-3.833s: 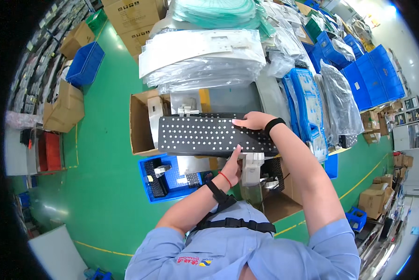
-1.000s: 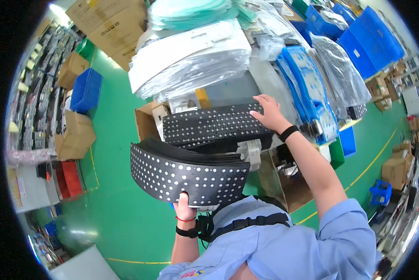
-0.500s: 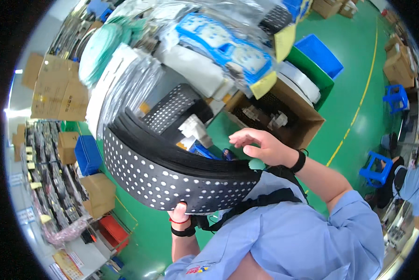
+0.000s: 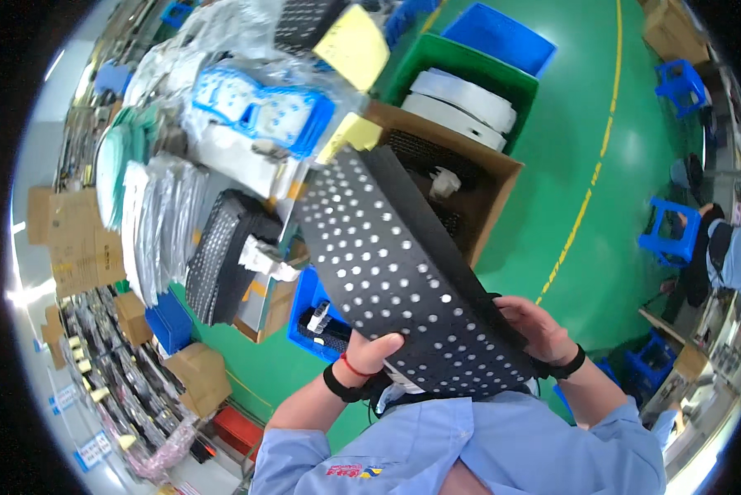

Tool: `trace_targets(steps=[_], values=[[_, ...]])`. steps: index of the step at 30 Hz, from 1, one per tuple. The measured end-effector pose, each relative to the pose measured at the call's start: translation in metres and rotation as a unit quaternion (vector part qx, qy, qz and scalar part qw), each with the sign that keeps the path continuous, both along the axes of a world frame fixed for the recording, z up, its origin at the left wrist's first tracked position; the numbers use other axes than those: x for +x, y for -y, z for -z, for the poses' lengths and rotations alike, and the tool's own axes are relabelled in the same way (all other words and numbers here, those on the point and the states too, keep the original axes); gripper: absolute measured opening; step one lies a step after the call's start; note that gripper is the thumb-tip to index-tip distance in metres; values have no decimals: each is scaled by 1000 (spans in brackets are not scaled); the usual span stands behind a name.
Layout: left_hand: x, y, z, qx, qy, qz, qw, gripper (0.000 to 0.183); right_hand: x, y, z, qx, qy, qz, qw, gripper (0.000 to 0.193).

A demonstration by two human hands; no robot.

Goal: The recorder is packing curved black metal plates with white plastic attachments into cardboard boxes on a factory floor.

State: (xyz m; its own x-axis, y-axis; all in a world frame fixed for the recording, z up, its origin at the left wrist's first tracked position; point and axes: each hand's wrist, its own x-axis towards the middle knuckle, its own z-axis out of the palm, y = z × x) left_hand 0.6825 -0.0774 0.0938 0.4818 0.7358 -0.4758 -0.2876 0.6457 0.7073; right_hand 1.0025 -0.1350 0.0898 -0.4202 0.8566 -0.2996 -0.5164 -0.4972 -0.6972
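I hold a large black panel dotted with small white holes (image 4: pixel 403 272), tilted up in front of my chest, its far end over an open cardboard box (image 4: pixel 502 177). My left hand (image 4: pixel 372 353) grips the panel's near lower edge, a red band and a black band on the wrist. Along its right edge my right hand (image 4: pixel 539 326) clasps it, a black band on that wrist. A yellow tag (image 4: pixel 350 136) sits at the panel's far corner. More black perforated panels (image 4: pixel 222 256) lie stacked to the left.
A green crate with white rolls (image 4: pixel 469 91) stands beyond the box, a blue bin (image 4: pixel 312 318) below the panel. Bagged parts and a blue-white moulded piece (image 4: pixel 255 107) pile at the left. A seated person (image 4: pixel 729 256) and blue stools (image 4: pixel 667 231) are at right on the green floor.
I lifted one panel off the stack with both hands and swung right; the view turned with me, so the panel now points toward the cardboard box.
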Motion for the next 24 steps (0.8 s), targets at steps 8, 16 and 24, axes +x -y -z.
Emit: trace_targets(steps=[8, 16, 24], values=[[122, -26, 93, -128, -21, -26, 991, 56, 28, 44, 51, -203, -76, 296, 930, 106], [152, -55, 191, -100, -89, -27, 991, 43, -10, 32, 182, -262, 52, 441, 857, 66], [124, -113, 235, -134, -116, -67, 982, 44, -19, -55, 219, -244, 138, 436, 855, 68]])
